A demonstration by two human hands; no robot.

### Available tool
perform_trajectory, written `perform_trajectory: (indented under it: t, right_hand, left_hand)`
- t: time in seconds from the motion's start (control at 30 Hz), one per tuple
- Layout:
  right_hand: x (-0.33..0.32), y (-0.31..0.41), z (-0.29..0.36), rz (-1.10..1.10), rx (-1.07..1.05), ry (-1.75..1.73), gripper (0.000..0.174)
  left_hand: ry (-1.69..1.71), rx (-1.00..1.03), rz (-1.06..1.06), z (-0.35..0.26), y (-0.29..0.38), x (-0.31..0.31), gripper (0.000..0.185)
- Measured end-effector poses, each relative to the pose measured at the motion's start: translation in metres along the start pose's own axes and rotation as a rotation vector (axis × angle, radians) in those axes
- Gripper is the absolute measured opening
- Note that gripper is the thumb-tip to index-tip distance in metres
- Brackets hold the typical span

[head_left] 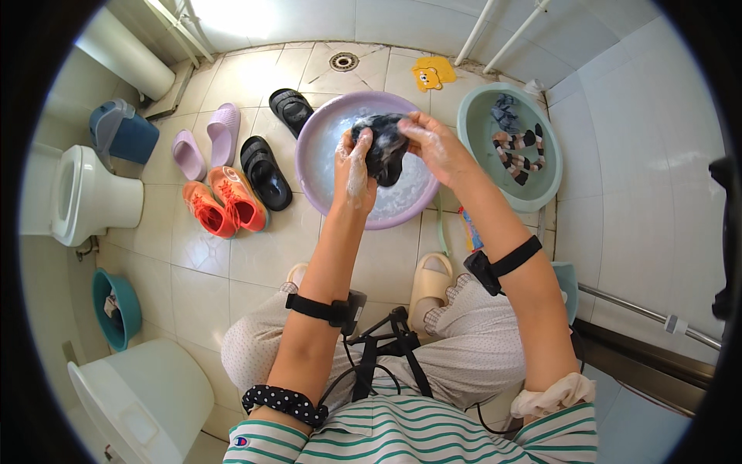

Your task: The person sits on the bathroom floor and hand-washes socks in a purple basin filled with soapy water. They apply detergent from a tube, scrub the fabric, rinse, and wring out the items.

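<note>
A wet black cloth item (384, 149), bunched up and streaked with white suds, is held above a purple basin (302, 174). My left hand (355, 168) grips its left side with the thumb on top. On its upper right side, my right hand (432, 142) pinches the fabric and is slightly blurred. Suds coat both hands. Cloudy, foamy water (400, 200) fills the basin below. What kind of garment the cloth is, I cannot tell.
To the right, a pale green basin (464, 130) holds water, striped socks (516, 153) and blue-grey cloth (505, 113). Black slippers (265, 174), pink slippers (223, 133) and orange sneakers (226, 200) stand left. A floor drain (344, 61) and yellow bear-shaped item (432, 74) lie beyond. A colourful packet (470, 229) lies below my right forearm.
</note>
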State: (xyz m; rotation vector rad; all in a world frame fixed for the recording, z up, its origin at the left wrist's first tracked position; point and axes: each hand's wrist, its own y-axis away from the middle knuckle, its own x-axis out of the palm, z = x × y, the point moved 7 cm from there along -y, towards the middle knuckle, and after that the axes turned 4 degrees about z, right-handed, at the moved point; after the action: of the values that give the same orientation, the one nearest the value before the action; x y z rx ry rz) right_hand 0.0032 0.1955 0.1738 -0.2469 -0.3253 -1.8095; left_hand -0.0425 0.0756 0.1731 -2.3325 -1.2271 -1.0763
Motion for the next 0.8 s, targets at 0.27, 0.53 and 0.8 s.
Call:
perform_trajectory:
  t: [0.27, 0.53, 0.8]
  right_hand:
    - [0.062, 0.012, 0.020, -0.031, -0.232, 1.005, 0.023]
    - [0.100, 0.023, 0.035, 0.087, -0.854, 1.404, 0.030]
    - [0.079, 0.015, 0.014, 0.042, -0.666, 1.439, 0.023]
  left_hand:
    - [0.110, -0.092, -0.351, 0.020, -0.002, -0.031, 0.034]
    - [0.467, -0.396, 0.069, 0.058, -0.011, -0.014, 0.031]
    - [0.290, -0.418, -0.295, 0.072, 0.003, -0.033, 0.028]
